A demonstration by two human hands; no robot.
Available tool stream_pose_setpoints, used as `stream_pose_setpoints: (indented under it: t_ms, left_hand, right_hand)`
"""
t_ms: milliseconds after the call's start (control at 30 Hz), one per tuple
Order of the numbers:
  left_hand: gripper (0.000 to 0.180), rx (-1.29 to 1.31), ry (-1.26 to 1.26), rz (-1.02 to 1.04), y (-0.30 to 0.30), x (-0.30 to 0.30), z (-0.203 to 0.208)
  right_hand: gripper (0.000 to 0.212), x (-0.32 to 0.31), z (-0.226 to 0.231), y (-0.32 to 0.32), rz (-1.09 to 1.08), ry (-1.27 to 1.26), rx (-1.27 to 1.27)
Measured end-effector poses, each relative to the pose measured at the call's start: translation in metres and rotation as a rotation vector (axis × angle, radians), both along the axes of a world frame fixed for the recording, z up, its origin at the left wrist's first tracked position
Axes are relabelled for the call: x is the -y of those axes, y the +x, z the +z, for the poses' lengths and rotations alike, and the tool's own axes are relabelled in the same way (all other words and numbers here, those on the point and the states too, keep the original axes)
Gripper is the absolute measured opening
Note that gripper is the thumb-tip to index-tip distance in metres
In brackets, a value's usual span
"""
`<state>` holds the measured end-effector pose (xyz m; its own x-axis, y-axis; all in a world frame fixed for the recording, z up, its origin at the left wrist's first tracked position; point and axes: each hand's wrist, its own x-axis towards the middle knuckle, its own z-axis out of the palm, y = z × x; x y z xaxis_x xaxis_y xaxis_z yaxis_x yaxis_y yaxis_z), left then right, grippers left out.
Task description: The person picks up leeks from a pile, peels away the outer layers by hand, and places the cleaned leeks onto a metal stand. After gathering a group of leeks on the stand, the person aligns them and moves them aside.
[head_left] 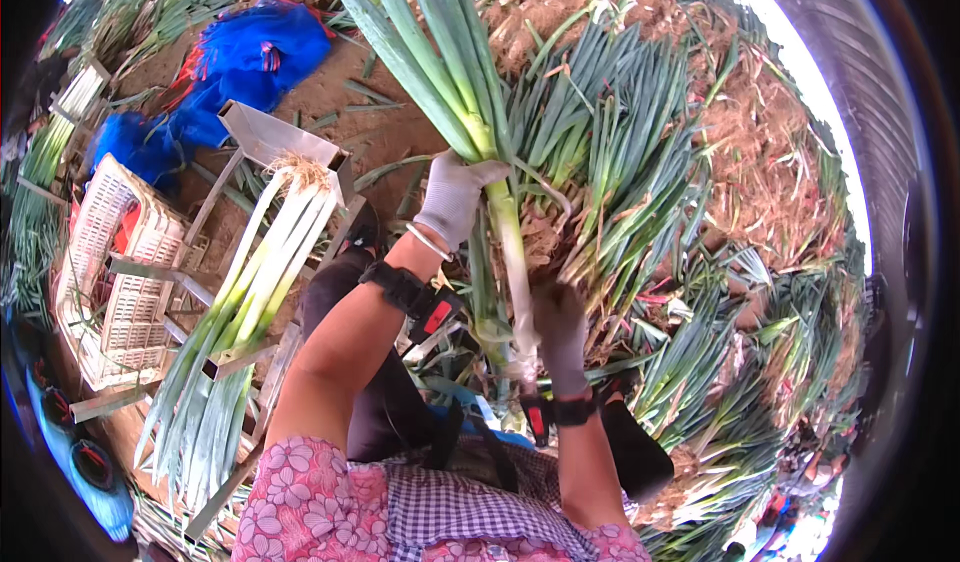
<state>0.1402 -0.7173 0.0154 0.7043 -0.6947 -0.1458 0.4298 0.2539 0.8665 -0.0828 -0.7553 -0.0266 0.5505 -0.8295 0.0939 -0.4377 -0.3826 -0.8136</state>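
Note:
My left hand [456,194], in a pale glove, is wrapped round a large green onion [510,237] where its white stalk meets the green leaves. The leaves fan up and away from me, and the stalk hangs down toward my lap. Close beside the lower stalk is my gloved right hand [560,332]; motion smears its fingers, so whether it grips the stalk is unclear. To the left, several trimmed green onions [270,272] lie together on a metal rack [270,137], roots at the far end.
Untrimmed green onions [620,132] are heaped ahead and to the right. A white plastic crate [130,312] stands at the left, beyond the rack. Blue netting [255,52] lies on the soil at the far left. Dry peelings and roots [760,162] cover the ground at the right.

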Motion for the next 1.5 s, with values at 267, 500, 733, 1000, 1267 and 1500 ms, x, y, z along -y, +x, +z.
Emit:
stream_pose_setpoints:
  t_ms: [267, 500, 733, 1000, 1267, 1500]
  left_hand:
    - [0.027, 0.042, -0.024, 0.009, -0.012, -0.001, -0.006]
    - [0.046, -0.083, -0.449, -0.272, -0.018, 0.002, 0.017]
    - [0.037, -0.097, -0.341, -0.374, -0.012, 0.008, -0.005]
    - [0.033, -0.146, -0.247, -0.211, -0.012, 0.009, -0.014]
    - [0.032, 0.059, -0.121, -0.017, 0.013, 0.001, -0.003]
    - [0.019, -0.067, -0.019, -0.211, -0.022, 0.008, -0.015]
  right_hand:
    - [0.043, 0.001, -0.005, -0.009, 0.066, -0.142, -0.042]
    - [0.035, 0.007, 0.007, 0.022, 0.207, 0.668, 0.385]
    - [0.039, 0.000, 0.025, 0.035, 0.204, 0.377, 0.280]
    - [0.025, 0.016, 0.033, 0.047, 0.072, -0.254, -0.015]
    - [0.044, -0.043, -0.031, -0.010, 0.281, 0.737, 0.026]
    - [0.036, -0.016, -0.015, 0.006, 0.293, 0.845, 0.170]
